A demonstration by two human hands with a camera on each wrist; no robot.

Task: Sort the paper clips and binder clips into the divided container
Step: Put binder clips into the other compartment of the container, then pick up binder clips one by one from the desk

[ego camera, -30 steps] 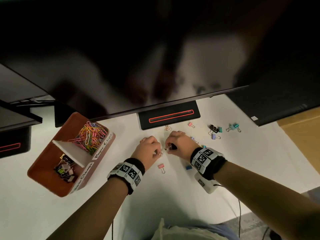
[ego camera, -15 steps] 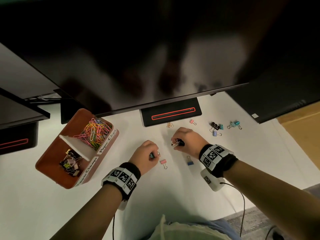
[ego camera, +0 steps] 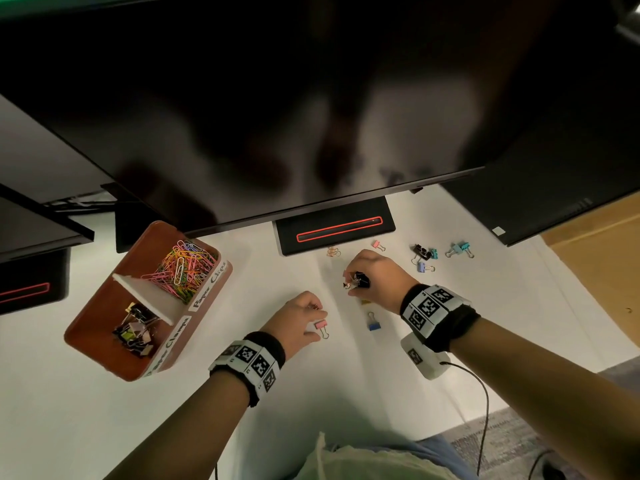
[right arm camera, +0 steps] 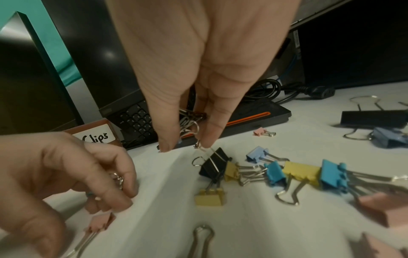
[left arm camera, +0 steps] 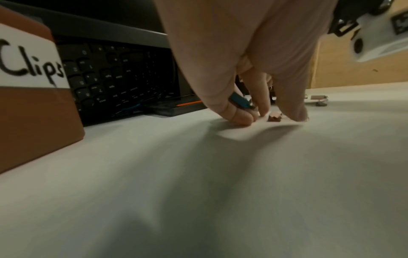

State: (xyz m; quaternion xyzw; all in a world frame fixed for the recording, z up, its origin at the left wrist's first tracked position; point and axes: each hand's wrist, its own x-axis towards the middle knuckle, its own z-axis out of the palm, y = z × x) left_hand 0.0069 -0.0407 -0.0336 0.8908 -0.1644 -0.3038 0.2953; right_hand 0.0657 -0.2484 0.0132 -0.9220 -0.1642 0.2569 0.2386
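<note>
Your left hand (ego camera: pixel 300 318) sat low on the white desk (ego camera: pixel 346 393), its fingers (right arm camera: pixel 123 176) curled around a few small clips with wire loops showing between them, and its fingertips came down at a pink binder clip (ego camera: pixel 321 326) lying on the desk; whether they already pinched that clip I could not tell. Your right hand (ego camera: pixel 372 278) held a bunch of binder clips (ego camera: pixel 356 282) tight in curled fingers, black and silver wire poking out, just above a loose cluster of black, yellow and blue clips (right arm camera: pixel 264 172) on the desk. A blue clip (ego camera: pixel 373 323) lay between your two wrists. More clips (ego camera: pixel 425 257) were scattered near the monitor base (ego camera: pixel 334 230). The brown divided container (ego camera: pixel 104 327) stood to your left, colored paper clips (ego camera: pixel 183 268) in its far compartment and binder clips (ego camera: pixel 133 332) in the near one.
</note>
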